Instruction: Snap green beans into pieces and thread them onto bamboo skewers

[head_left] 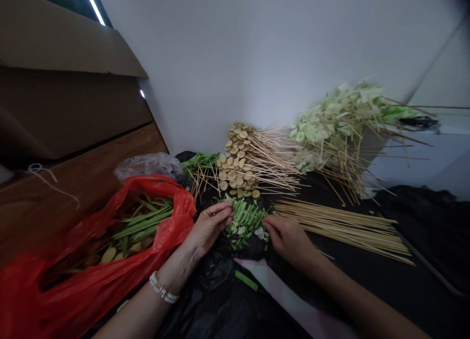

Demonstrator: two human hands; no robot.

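A small heap of cut green bean pieces (246,216) with pale leafy scraps lies in front of me on black plastic. At its left edge is my left hand (210,227), thumb and fingers pinched together, with a short green bean piece (232,202) at the tips. My right hand (288,238) is closed at the heap's right edge, its fingertips pinched. Whatever it grips is too small to make out. Just beyond that hand, bare wooden skewers (345,226) lie in a loose bundle. One more cut bean piece (246,280) rests nearer to me.
At the left stands an open red plastic bag (176,194) holding long beans and sliced potato. Behind the heap are skewered potato slices (238,157), skewered beans (203,161) and skewered cabbage (330,118). A white wall (220,60) rises behind; a cardboard box (66,108) stands far left.
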